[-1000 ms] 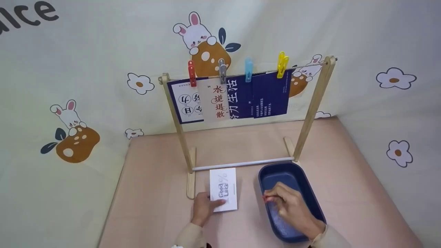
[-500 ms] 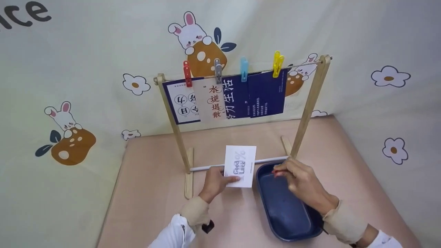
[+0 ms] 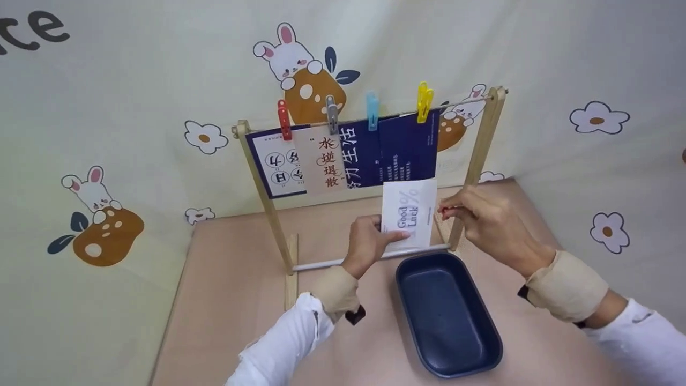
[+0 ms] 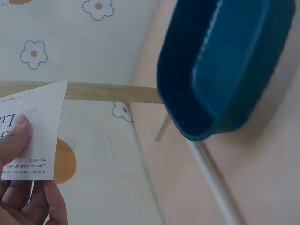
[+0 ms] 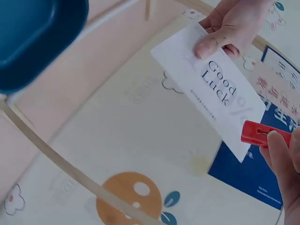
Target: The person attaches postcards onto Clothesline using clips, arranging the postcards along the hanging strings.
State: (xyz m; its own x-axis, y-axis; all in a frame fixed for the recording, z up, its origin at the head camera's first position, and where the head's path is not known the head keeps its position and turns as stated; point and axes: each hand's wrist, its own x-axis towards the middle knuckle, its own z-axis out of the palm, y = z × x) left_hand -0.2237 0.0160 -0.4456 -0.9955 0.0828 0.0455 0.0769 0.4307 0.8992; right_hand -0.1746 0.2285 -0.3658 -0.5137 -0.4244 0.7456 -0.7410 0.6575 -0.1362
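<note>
My left hand [image 3: 370,241] pinches a white "Good Luck" card [image 3: 415,206] between thumb and fingers, raised in front of the rack's lower right. Just right of the card, my right hand [image 3: 487,222] pinches a red clothespin [image 5: 258,132]; in the right wrist view its tip points toward the card. Behind them a wooden rack [image 3: 485,145] carries a string with several cards. A red clothespin [image 3: 284,120], a grey clothespin [image 3: 332,115], a light blue clothespin [image 3: 372,111] and a yellow clothespin [image 3: 424,103] sit along the string over a beige card [image 3: 325,166] and dark blue cards [image 3: 410,147].
A dark blue tray [image 3: 447,316] with nothing in it stands on the pink table [image 3: 225,321], below the hands. A white bar [image 3: 321,264] joins the rack's feet. A cloth [image 3: 134,118] printed with rabbits and flowers hangs behind.
Both hands have risen away from the table and tray toward the rack. The card has moved up and right, and the red clothespin has left the tray and come up beside it.
</note>
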